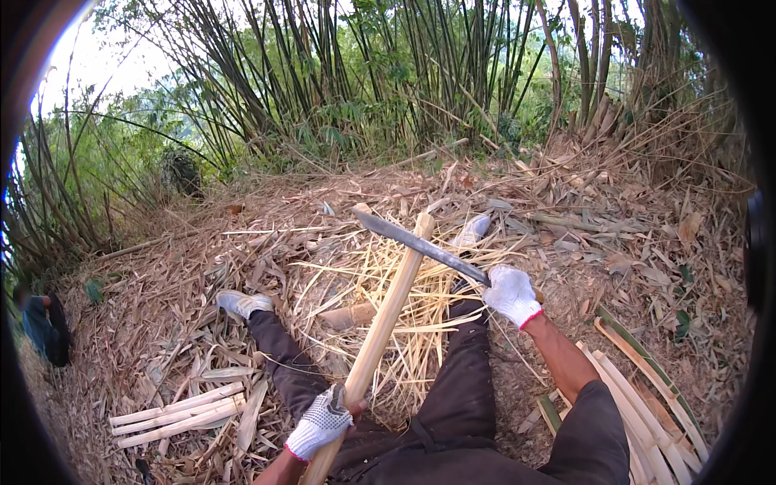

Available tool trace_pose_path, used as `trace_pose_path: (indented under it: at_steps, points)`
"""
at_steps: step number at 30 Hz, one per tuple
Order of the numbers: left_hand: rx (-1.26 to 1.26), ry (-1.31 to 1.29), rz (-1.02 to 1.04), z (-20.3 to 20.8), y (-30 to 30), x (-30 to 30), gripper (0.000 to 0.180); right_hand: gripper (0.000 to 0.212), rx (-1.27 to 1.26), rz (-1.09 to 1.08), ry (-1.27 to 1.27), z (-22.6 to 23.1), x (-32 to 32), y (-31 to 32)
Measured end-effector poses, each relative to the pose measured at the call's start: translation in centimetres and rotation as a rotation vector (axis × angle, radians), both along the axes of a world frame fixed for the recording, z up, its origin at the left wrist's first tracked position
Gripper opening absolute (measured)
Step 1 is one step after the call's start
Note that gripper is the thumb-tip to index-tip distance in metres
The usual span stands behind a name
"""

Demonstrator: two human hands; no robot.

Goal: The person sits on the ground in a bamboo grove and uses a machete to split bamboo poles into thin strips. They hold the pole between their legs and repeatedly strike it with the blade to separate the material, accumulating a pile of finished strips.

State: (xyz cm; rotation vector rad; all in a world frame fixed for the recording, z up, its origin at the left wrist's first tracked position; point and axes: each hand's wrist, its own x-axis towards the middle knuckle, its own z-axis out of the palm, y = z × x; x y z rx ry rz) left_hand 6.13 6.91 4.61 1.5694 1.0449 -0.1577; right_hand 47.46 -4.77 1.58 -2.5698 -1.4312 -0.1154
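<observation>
My left hand (pixel 322 422), in a white dotted work glove, is closed around the lower part of a long pale split bamboo strip (pixel 378 331). The strip slants up and away from me between my legs. My right hand (pixel 512 293), also gloved in white, grips a long dark-bladed knife (pixel 428 249) at its right end. Its blade lies across the strip just below the far tip. Beneath the strip, a loose heap of thin yellow bamboo shavings (pixel 412 356) spreads between my outstretched legs. A short, thick piece of bamboo (pixel 347 316) lies by the heap.
Several pale split strips (pixel 178 415) lie on the ground at left. More long strips (pixel 647 404), some green-skinned, are stacked by my right arm. Dry leaves (pixel 202 267) cover the ground, with bamboo clumps (pixel 388 65) behind. Part of a person (pixel 44 327) shows at far left.
</observation>
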Motion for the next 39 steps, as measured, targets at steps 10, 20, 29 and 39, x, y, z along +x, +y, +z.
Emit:
trace_pose_path:
  at_steps: [10, 20, 29, 39]
  points:
    - [0.001, -0.050, -0.007, 0.5, -1.0, -0.6, 0.039, 0.020, 0.028, -0.102, 0.025, 1.1, 1.5, -0.5]
    - [0.492, 0.108, -0.245, -1.9, -1.4, -0.3, 0.044, 0.020, -0.028, -0.031, -0.021, 0.0, -0.1, -1.1]
    - [0.571, 0.099, -0.209, -2.6, -1.8, -0.2, 0.046, 0.022, -0.133, 0.117, -0.061, -0.6, -3.5, -1.4]
    - [0.594, 0.108, -0.208, -3.2, -2.1, -0.8, 0.044, 0.021, -0.163, 0.082, -0.154, -0.5, -2.1, -0.7]
